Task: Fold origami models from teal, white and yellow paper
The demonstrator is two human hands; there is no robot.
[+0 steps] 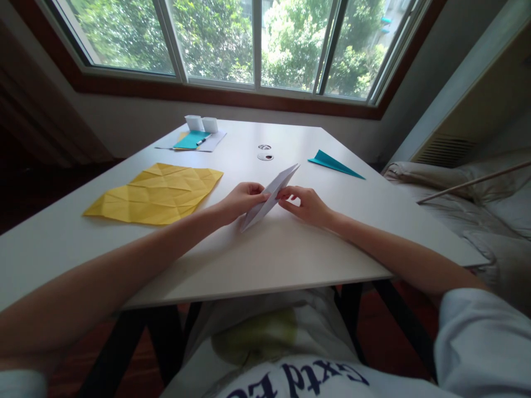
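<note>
A folded sheet of white paper [271, 190] is held up at a slant above the table, its lower tip close to the tabletop. My left hand [245, 200] pinches it from the left, thumb on the near face and fingers curled behind. On the other side, my right hand [305, 204] has its fingertips against the paper's right face, thumb and fingers bent around a small gap. Left of my hands lies a creased yellow sheet of paper [161, 193]. A folded teal paper plane [334, 163] rests to the right, beyond my right hand.
At the table's [265, 271] far left stand two white boxes [202, 124], by a teal sheet [191, 140], other papers and a pen [203, 140]. Round discs [265, 156] sit mid-table. A cloth-covered seat [477, 199] with a stick is at the right.
</note>
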